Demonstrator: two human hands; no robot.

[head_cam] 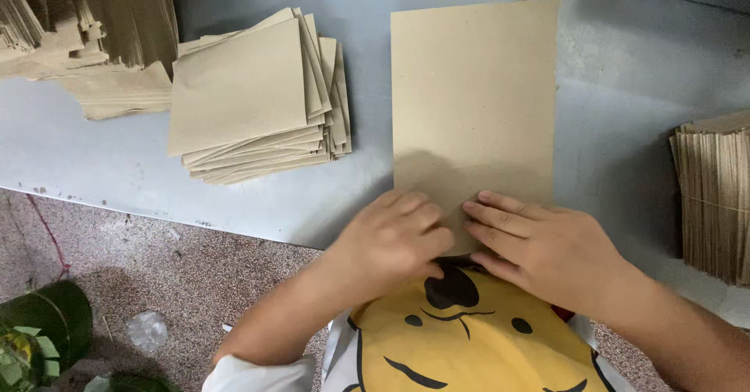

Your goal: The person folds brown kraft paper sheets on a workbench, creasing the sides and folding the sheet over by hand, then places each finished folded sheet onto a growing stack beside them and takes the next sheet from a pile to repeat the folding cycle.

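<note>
- Brown paper sheet (474, 103): a tall rectangle of kraft paper lying flat on the grey table (617, 87), its long axis running away from the person; its near end lies at the table's front edge, under both hands.
- Left hand (394, 240): palm down on the sheet's near left corner, fingers curled and bunched together (knuckles raised), pressing on the paper; whether it pinches the edge cannot be told, since the fingertips are hidden.
- Right hand (539, 244): laid flat on the sheet's near right part, fingers extended and pointing left toward the other hand, fingertips just beside the left knuckles; it presses rather than grips.
- Yellow garment (469, 337): a printed cartoon bear face, directly below the hands at the table's edge.
- Stack of folded paper pieces (258, 99): same brown stock, loosely fanned, on the table just left of the sheet and not touching it.
- Further paper piles (86, 40): at the far left corner of the table, untidy, some hanging over lower layers.
- Bundle of brown paper (715, 197): at the right edge, standing on edge in tight rows, well apart from the sheet.
- Speckled floor (156, 267): visible below the table on the left, with a dark green container (55, 314) near the lower left corner.
</note>
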